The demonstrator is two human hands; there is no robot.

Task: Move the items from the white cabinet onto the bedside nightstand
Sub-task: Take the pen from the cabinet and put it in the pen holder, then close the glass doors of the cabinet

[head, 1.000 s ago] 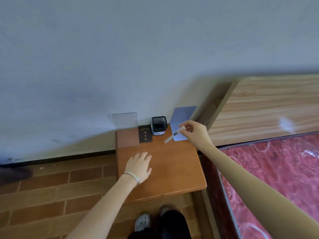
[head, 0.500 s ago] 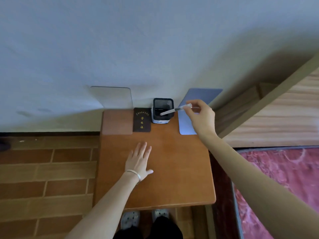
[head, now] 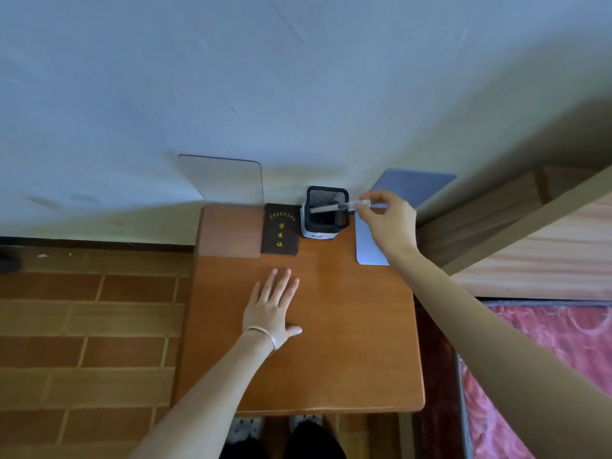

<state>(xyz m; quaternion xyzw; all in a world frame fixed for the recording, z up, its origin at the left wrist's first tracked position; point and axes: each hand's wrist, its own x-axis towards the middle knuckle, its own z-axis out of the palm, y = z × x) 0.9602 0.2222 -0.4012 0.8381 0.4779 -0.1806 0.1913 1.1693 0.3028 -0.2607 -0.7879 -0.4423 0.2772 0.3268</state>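
The right grip [head: 389, 223] covered the middle of the blue bookend [head: 371, 251] at the table's [head: 347, 342] far right corner. The tip of the pen [head: 326, 208] was blurred over the mesh holder [head: 326, 226]. The table's near edge hid most of both shoes [head: 246, 425]. The arched top line on the booklet [head: 280, 231] was too small to read.

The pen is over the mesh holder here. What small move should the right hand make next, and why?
Probably tip the pen downward and lower it into the pen holder. The right hand pinches it almost level over the holder's open top, so releasing now would likely leave it across the rim.
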